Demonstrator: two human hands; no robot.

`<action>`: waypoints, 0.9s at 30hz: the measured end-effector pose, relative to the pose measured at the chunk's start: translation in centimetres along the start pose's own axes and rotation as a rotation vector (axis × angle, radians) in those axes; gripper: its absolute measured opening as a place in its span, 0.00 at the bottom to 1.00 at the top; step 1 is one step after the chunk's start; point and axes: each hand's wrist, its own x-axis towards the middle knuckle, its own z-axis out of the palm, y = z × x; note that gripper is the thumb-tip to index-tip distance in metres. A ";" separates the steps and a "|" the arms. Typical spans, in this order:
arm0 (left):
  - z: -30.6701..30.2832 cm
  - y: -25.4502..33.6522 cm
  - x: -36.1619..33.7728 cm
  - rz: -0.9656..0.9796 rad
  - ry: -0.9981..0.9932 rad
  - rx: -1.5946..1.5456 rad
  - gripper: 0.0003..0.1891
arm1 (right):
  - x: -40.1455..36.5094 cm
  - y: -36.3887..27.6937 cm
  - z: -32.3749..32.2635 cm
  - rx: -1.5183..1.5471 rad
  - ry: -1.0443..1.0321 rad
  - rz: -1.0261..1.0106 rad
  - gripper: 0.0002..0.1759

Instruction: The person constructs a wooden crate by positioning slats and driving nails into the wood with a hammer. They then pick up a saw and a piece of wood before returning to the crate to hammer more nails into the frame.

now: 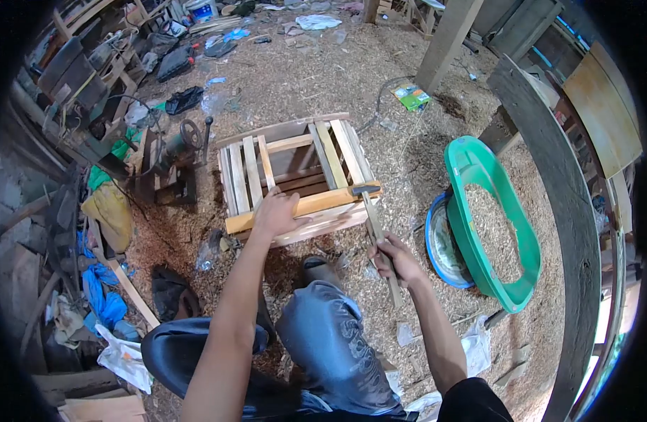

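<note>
In front of me stands a slatted wooden crate [231, 179], with pale slats running over its upper side. A yellowish wooden board [330, 202] lies across its near edge. My left hand [278, 213] is closed over the board left of its middle, pressing it against the crate, fingertips beside a narrow slat [266, 160]. My right hand [396, 260] grips the wooden handle of a hammer [375, 224]. The dark hammer head [366, 190] is at the board's right end, overlapping it in this view.
A green plastic tub [458, 211] and a blue-rimmed basin [436, 243] stand to the right, before a thick dark beam [548, 155]. A machine with a handwheel [190, 133] is at left. Wood shavings [295, 77] cover the floor, with scattered plastic bags [185, 100].
</note>
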 end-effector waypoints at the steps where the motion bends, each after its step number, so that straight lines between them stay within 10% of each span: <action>1: 0.4 -0.1 -0.1 0.014 0.058 -0.015 0.34 | 0.0 -0.4 -0.2 -0.038 -0.012 0.047 0.16; 3: 0.6 -0.3 0.1 0.006 0.012 0.007 0.35 | -0.2 -1.4 0.4 -0.245 0.048 0.062 0.17; 6: 0.4 -0.2 0.2 -0.013 -0.022 0.003 0.36 | -0.7 -2.3 2.3 -0.933 0.307 -0.468 0.19; 27: 0.9 -0.7 0.1 0.001 0.034 -0.058 0.36 | 0.3 -4.7 2.5 -1.213 0.352 -0.386 0.14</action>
